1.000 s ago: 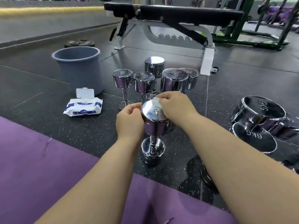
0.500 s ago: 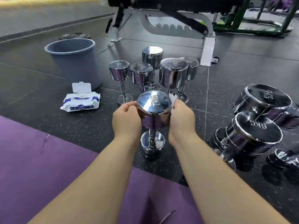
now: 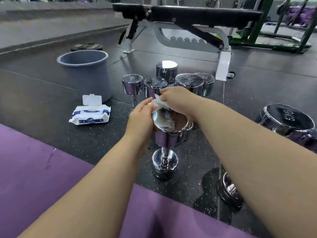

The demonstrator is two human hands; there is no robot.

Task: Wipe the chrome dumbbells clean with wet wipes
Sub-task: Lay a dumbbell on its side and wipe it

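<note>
Pack (image 3: 90,115) is left on the floor (image 3: 42,103), lid up; left hand (image 3: 142,117) is laid against the side of the upright dumbbell (image 3: 165,134), fingers (image 3: 145,105) fairly straight, steadying, not gripping; dumbbell is stood on the floor just past the mat (image 3: 34,169); wipe (image 3: 159,103) is bunched at its top head's far rim, pinched by curled fingers of right hand (image 3: 178,100). Step judged: top head being wiped; next, wipe must be carried round side, handle & lower head w/o tipping it.
</note>
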